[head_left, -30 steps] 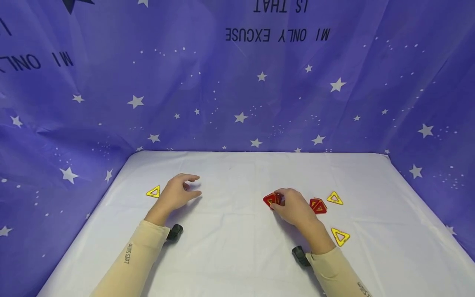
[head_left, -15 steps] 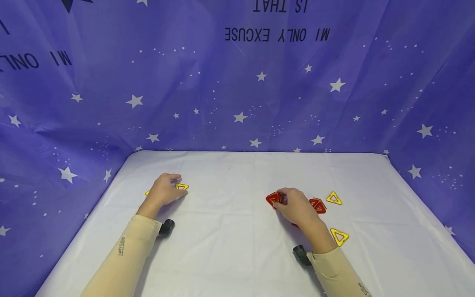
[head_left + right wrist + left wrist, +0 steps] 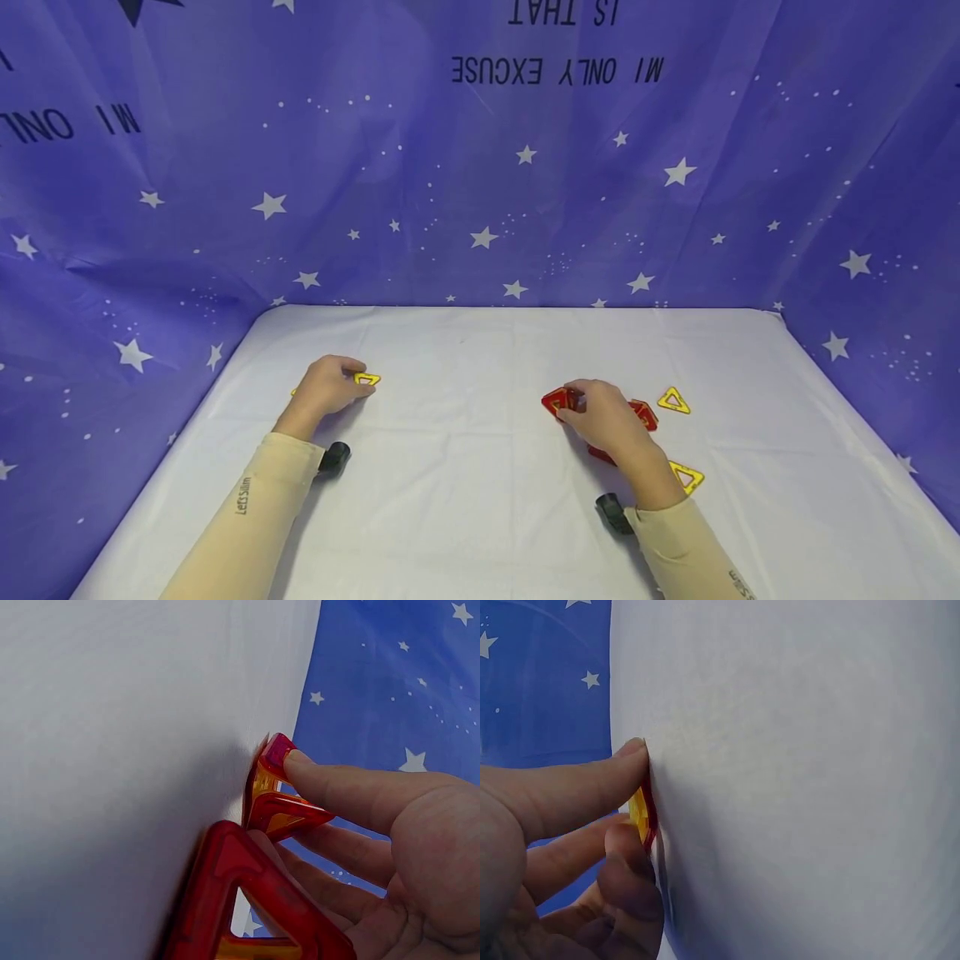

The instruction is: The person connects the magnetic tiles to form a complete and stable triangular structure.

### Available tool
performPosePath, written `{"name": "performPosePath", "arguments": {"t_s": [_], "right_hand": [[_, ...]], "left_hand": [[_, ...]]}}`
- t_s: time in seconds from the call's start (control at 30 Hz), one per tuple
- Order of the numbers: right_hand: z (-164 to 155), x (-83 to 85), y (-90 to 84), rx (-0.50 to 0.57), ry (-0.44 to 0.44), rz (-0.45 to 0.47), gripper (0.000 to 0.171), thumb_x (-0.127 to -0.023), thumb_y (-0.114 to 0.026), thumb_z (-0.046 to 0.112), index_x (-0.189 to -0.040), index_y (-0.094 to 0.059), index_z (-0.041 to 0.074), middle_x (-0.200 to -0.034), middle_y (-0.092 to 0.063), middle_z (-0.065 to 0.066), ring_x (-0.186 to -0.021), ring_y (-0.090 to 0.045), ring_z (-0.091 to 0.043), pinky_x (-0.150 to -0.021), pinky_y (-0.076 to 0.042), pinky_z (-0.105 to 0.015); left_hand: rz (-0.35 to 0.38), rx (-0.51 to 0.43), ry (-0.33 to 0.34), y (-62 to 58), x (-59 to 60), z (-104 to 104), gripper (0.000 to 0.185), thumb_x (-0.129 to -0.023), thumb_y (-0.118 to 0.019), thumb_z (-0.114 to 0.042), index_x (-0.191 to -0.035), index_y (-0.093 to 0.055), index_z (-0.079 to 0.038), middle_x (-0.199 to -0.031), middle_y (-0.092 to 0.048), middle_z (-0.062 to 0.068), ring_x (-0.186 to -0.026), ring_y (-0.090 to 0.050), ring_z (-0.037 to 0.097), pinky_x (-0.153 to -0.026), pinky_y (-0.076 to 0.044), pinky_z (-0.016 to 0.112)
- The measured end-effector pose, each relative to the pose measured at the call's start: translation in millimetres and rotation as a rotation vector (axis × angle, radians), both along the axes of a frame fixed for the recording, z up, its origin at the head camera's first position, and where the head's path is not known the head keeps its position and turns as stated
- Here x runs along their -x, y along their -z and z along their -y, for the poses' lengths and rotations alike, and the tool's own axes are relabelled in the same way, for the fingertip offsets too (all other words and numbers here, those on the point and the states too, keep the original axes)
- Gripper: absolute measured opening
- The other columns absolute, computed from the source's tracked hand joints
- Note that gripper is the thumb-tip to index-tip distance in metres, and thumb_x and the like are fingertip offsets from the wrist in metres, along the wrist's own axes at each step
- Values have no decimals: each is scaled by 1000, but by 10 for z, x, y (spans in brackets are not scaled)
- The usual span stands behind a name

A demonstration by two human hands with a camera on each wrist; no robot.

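Fingers of the right hand pinch a red plastic triangle tile, half hidden; the left hand curls onto a yellow plastic triangle tile, grip unclear.

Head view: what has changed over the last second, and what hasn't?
The left hand drew back toward the table's left edge and now covers the yellow triangle it had lain beside; one yellow corner shows past its fingertips. The right hand kept its grip on the red triangles, barely shifting. The two loose yellow triangles on the right and the white tablecloth stayed put.
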State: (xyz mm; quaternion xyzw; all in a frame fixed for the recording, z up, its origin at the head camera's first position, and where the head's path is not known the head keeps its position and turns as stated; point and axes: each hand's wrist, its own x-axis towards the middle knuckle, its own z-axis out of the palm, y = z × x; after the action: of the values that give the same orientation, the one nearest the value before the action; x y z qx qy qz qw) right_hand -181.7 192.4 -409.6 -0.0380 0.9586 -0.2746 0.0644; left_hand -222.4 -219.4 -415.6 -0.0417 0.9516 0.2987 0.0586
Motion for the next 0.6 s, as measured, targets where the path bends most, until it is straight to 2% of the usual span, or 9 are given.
{"name": "performPosePath", "arguments": {"t_s": [0.17,0.27,0.43,0.6], "right_hand": [[-16,2,-6,4,-7,-3,50,-90,-77,19,-136,-62,3,-115,-66,-14,-98,-58,-28,-88,-50,-50],[-27,4,-10,5,-10,-3,50,-90,-77,19,-135,-62,4,-111,-66,-13,-95,-59,-26,-86,-51,-48],[-48,10,-9,7,-9,10,50,-91,-77,20,-136,-62,5,-103,-66,-10,-88,-58,-24,-79,-52,-44],[-54,20,2,11,-16,3,52,-90,-78,20,-136,-62,5,-100,-66,-9,-86,-58,-23,-77,-52,-42]], "left_hand": [[-22,-56,18,-8,-16,-56,48,-84,-82,-29,-123,-71,-4,-118,-67,16,-108,-59,34,-93,-45,52],[-62,-82,75,-27,-41,-194,47,-81,-85,-30,-120,-74,-6,-111,-69,11,-100,-61,27,-86,-48,45],[-121,-116,205,-74,-124,-614,44,-77,-89,-27,-115,-76,-8,-103,-68,3,-94,-61,22,-78,-50,38],[-152,-140,359,-113,-255,-1062,42,-75,-91,-21,-111,-77,-6,-101,-68,0,-93,-64,23,-78,-52,36]]}}
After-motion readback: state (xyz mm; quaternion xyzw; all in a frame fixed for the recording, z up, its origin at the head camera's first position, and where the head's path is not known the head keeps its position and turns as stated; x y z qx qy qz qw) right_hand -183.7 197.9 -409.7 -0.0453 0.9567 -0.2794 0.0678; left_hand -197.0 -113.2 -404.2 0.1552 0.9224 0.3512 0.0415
